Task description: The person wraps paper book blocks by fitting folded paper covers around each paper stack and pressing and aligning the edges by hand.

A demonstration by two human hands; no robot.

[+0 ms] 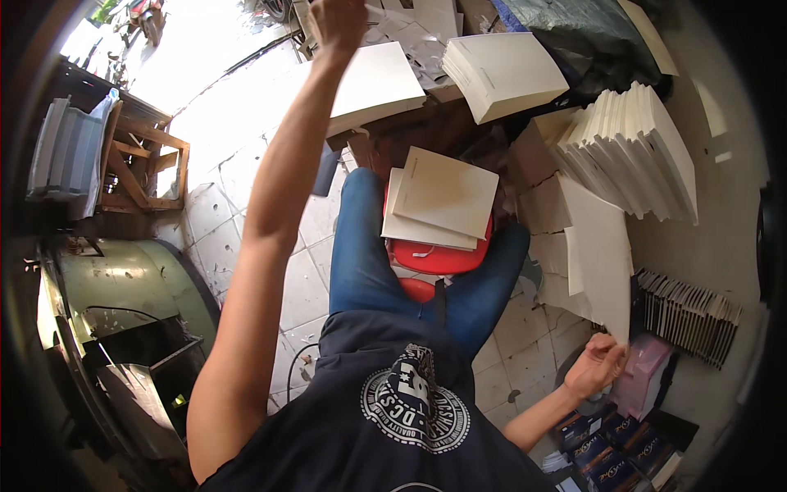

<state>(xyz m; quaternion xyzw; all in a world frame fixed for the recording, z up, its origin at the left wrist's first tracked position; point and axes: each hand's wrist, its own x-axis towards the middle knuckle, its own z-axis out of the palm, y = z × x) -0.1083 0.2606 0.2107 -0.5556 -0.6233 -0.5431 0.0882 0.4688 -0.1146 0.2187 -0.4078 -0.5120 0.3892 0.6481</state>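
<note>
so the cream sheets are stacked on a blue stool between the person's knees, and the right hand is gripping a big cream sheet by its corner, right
Not quite: the stool is red, not blue; only the jeans are blue. The rest stands in the head view: cream sheets lie stacked on it between the knees, and the right hand grips the large cream sheet by its lower corner.

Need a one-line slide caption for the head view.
Seated person, left hand reaching to a cream card stack, right hand gripping a large cream sheet.
</note>
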